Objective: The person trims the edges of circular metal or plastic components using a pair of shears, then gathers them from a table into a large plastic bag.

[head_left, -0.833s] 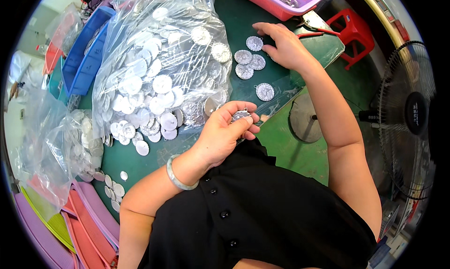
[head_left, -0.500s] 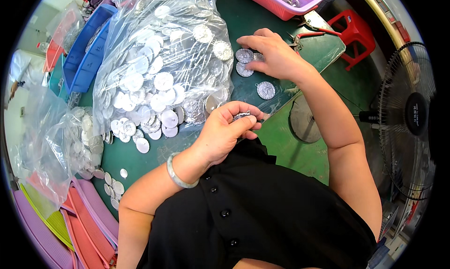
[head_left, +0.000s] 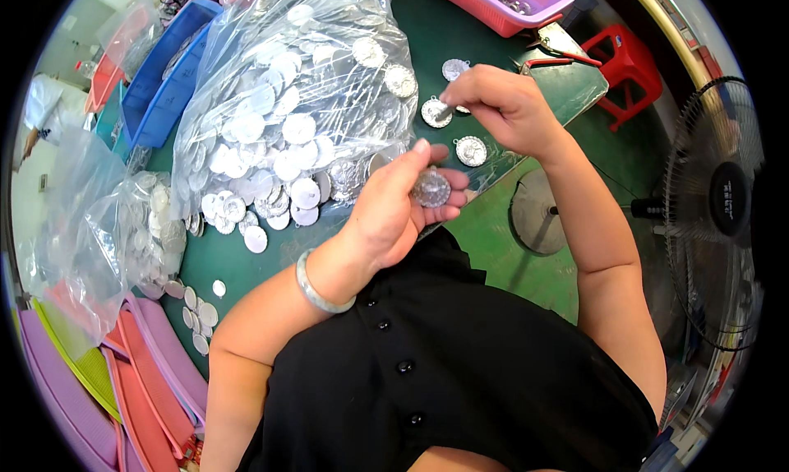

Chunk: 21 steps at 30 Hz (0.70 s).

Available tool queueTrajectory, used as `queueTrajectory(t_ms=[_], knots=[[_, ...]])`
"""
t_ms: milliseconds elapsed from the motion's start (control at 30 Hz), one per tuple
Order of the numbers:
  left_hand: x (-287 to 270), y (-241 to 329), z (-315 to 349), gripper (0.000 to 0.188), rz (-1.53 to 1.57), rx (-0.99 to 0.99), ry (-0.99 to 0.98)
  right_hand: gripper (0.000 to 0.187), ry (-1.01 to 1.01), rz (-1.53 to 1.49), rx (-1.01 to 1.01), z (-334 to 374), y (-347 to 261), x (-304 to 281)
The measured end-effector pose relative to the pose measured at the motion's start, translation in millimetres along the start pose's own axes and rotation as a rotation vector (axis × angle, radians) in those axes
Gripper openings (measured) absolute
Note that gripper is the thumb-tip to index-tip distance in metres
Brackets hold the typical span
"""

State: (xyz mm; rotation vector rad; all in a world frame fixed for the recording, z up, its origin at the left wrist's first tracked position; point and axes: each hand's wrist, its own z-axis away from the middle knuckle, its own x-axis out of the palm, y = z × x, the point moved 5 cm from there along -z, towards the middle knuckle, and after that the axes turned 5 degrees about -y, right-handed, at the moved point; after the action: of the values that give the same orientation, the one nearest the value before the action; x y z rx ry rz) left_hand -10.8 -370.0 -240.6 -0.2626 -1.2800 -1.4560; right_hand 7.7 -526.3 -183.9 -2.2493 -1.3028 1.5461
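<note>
My left hand (head_left: 394, 205) is turned palm up, with a round silver medallion (head_left: 431, 189) resting on its curled fingers; the thumb stands away from it. My right hand (head_left: 509, 110) is closed in a pinch above the table, its fingertips over the edge of a silver medallion with a small loop (head_left: 433, 115). What lies between those fingertips is blurred and partly hidden. Another looped medallion (head_left: 471, 151) lies nearer to me, and one more medallion (head_left: 454, 67) lies beyond the hand. A large clear plastic bag (head_left: 329, 69) full of silver discs stands left of both hands.
Loose discs (head_left: 256, 239) spill from the bag's mouth onto the green table (head_left: 271, 279). Red-handled pliers (head_left: 563, 62) lie near the table's right corner, below a pink basket (head_left: 493, 16). A red stool (head_left: 625, 65) and a fan (head_left: 715, 201) stand at the right. Blue bins (head_left: 168, 81) are at far left.
My left hand has opened out, baring the medallion on its fingers. My right hand has moved slightly right and nearer, and its spread fingers have closed to a pinch. The medallions under it lie apart.
</note>
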Motion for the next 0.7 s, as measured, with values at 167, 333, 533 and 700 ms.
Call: queueTrajectory(t_ms=[167, 333, 533, 700], knots=[[1, 2, 0, 0.019, -0.051, 0.064, 0.059, 0.015, -0.001, -0.359, -0.022, 11, -27, 2], [3, 0, -3, 0.012, -0.107, 0.152, 0.146, 0.019, 0.159, -0.551, 0.07, 33, -12, 23], [1, -3, -23, 0.012, -0.064, 0.255, 0.223, 0.018, 0.413, -0.516, 0.435, 38, -10, 57], [7, -1, -21, 0.02, -0.417, 0.366, 0.134, 0.018, 0.436, -0.014, 0.176, 41, 2, 41]])
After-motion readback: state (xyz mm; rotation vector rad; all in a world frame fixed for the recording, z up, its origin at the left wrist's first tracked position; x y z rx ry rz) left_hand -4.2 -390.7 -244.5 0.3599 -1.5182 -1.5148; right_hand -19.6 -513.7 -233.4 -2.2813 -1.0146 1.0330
